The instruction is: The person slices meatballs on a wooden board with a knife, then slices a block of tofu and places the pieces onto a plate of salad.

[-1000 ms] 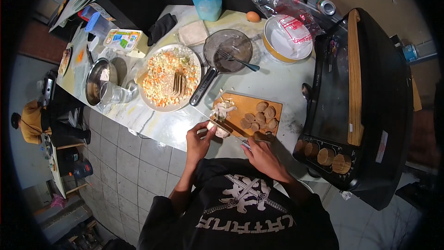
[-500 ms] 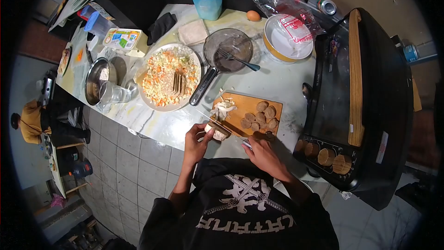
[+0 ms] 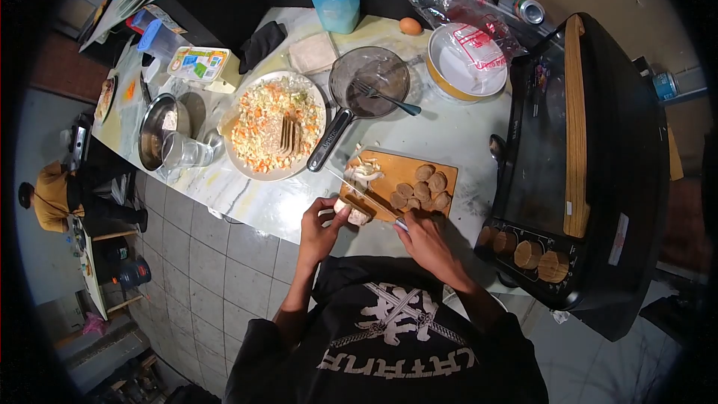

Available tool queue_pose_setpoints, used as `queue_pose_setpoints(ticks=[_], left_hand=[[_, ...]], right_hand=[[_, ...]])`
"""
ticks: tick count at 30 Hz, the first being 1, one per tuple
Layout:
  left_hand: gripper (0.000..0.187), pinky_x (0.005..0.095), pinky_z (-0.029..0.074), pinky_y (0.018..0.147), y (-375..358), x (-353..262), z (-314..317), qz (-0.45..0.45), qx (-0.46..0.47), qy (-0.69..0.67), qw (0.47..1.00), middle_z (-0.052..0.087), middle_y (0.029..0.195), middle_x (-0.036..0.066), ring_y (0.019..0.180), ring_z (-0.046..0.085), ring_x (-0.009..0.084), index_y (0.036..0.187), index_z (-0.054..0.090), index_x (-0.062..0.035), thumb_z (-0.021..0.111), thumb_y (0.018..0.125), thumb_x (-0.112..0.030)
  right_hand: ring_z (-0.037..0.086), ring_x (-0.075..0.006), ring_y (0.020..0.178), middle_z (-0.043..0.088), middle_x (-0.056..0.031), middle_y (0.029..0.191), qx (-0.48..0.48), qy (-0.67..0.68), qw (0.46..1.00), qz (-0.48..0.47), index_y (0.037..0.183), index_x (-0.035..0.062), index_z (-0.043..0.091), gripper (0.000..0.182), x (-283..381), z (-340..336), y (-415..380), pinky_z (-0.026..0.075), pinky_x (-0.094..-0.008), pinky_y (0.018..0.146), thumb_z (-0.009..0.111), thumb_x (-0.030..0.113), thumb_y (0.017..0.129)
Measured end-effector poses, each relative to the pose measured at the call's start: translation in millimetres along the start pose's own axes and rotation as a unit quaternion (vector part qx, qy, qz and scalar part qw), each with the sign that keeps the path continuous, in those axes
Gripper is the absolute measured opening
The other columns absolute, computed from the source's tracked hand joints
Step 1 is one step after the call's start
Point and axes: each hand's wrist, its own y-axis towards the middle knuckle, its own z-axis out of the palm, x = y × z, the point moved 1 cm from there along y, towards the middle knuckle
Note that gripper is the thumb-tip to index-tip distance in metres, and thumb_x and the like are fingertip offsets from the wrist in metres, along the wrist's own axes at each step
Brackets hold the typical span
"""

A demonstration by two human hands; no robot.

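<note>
My left hand (image 3: 323,226) grips a pale, lumpy chunk of food (image 3: 357,214) at the near left corner of the wooden cutting board (image 3: 441,168). In my right hand (image 3: 425,239) is a knife (image 3: 370,198), held by its handle. Its blade slants over the board just beyond the chunk, its tip past the board's left edge. White shredded pieces (image 3: 365,170) lie in a small heap on the board's far left. Several round brown slices (image 3: 425,188), like cut meatballs, are grouped on the right side.
Beyond the board stand a plate of chopped vegetables (image 3: 262,116), a frying pan (image 3: 366,67) with a fork, and a yellow-sided bowl (image 3: 456,75). An egg (image 3: 410,25) rests farther back. To the right is a black electric griddle (image 3: 550,157). Another person (image 3: 56,194) is far left.
My right hand and the knife have moved slightly away from my body, so the blade lies farther over the board. The left hand and chunk have barely shifted.
</note>
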Motion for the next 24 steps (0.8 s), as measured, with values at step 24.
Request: queue_pose_setpoints(ticks=[24], left_hand=[[0.026,0.0272,0.054,0.068,-6,-8,3,0.002,-0.048,-0.015,0.999,0.063,0.095,0.011,0.081,0.065,0.0177,0.103,0.056,0.0075,0.067,0.088,-0.010]], right_hand=[[0.063,-0.0418,0.068,0.062,-0.0249,0.070,0.003,-0.028,0.996,-0.083,0.099,-0.0098,0.056,0.031,24,-8,-13,0.051,-0.0456,0.061,0.053,0.020,0.094]])
